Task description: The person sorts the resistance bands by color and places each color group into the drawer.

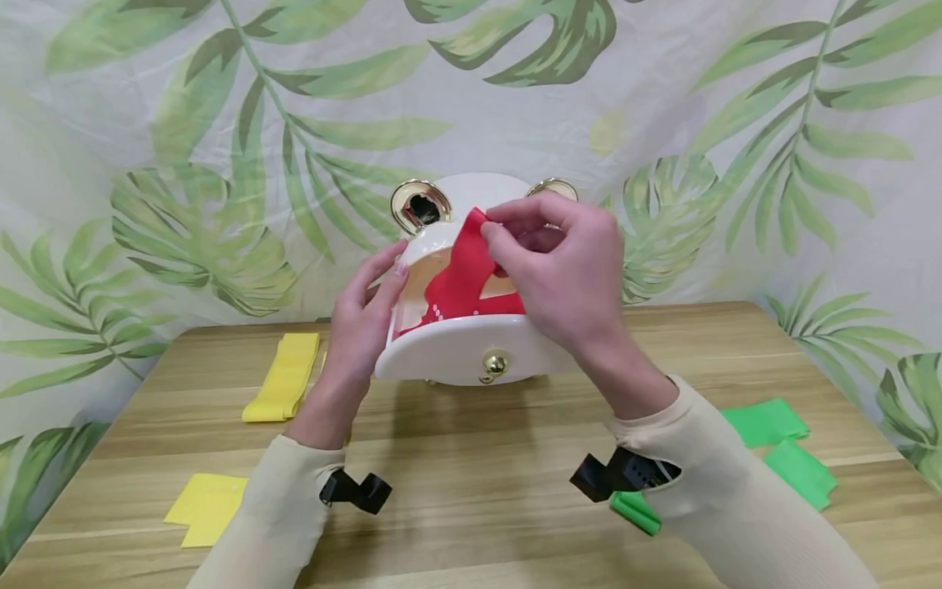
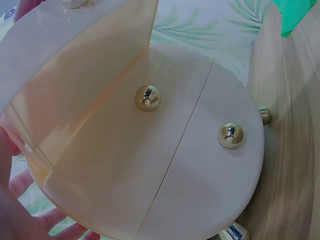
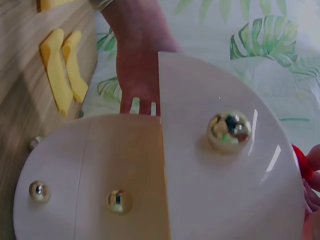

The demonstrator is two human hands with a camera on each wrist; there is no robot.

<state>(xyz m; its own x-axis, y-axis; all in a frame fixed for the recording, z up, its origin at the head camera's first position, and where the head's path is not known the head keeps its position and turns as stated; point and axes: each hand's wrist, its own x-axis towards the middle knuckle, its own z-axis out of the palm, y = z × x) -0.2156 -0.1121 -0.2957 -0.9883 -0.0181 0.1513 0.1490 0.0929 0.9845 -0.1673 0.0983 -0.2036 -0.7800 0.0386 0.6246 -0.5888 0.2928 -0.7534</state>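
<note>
Pale sleeves [image 1: 743, 507] cross frame bottom; centre, right hand [image 1: 568, 266] pinches likely soft, light red cloth [image 1: 469, 258], best held by its top end; left hand [image 1: 361, 315] grips white box [image 1: 452, 352].

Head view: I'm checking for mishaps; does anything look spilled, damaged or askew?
Nothing looks spilled or damaged. At lower right, flat green strips lie at untidy angles; the bent red fabric-like strip rises because the right hand pinches it.
</note>
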